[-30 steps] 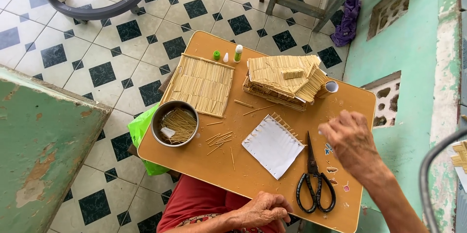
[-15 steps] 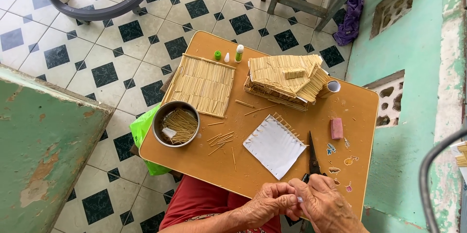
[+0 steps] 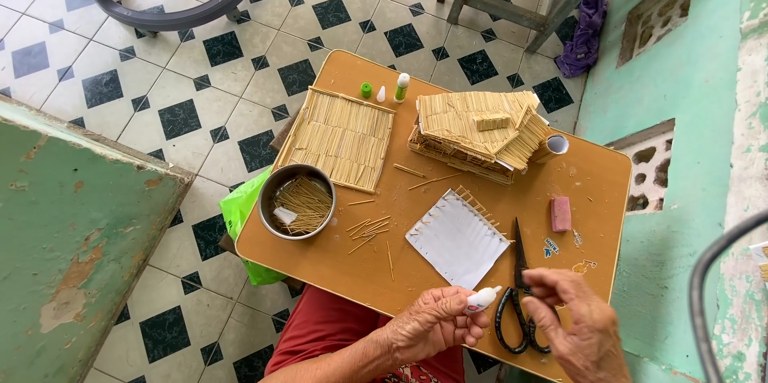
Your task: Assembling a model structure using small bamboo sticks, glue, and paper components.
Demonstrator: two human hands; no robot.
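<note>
Currently the left hand (image 3: 432,325) grips a small white glue tube (image 3: 483,299), fingers curled round its body, nozzle end pointing right and slightly up over the near edge of the orange table (image 3: 596,183). Right hand (image 3: 578,327) sits just beside the tube's tip, fingers loosely bent, thumb and forefinger close together near the nozzle; whether they pinch anything cannot be told. Black-handled scissors (image 3: 520,291) lie on the table between the two hands, blades pointing away from the person, partly under the right fingers. Just beyond the tube lies a white square card (image 3: 456,240) with short sticks along its far edge. Loose sticks (image 3: 370,229) are scattered left of the card, next to a round metal bowl (image 3: 296,202) holding more sticks. Farther back: a flat stick panel (image 3: 340,139), a stick-built model house (image 3: 478,132), a pink eraser (image 3: 561,213), and a small green-capped bottle (image 3: 402,88).
</note>
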